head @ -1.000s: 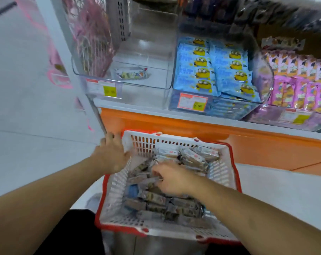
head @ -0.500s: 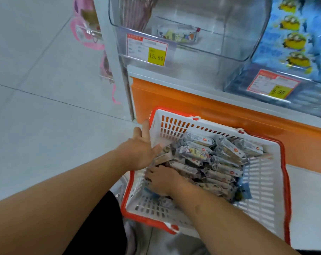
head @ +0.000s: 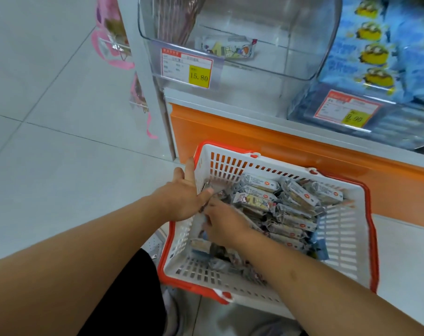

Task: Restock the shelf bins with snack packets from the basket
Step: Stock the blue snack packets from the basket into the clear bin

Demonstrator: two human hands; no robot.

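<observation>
A white basket with a red rim sits low in front of the shelf, holding a pile of grey snack packets. My left hand grips the basket's left wall, thumb inside and fingers outside. My right hand reaches into the left side of the pile with its fingers curled round packets; the fingertips are hidden among them. Above, a clear shelf bin holds a single matching packet and carries a 15.80 price tag.
To the right, a second clear bin is full of blue Minion packets and has its own price tag. The orange shelf base stands behind the basket. Pink goods hang off the shelf end at left, over tiled floor.
My right hand has slid from the middle of the pile to its left side, close to my left hand. My left hand has stayed on the basket wall. The view has moved closer and leftward.
</observation>
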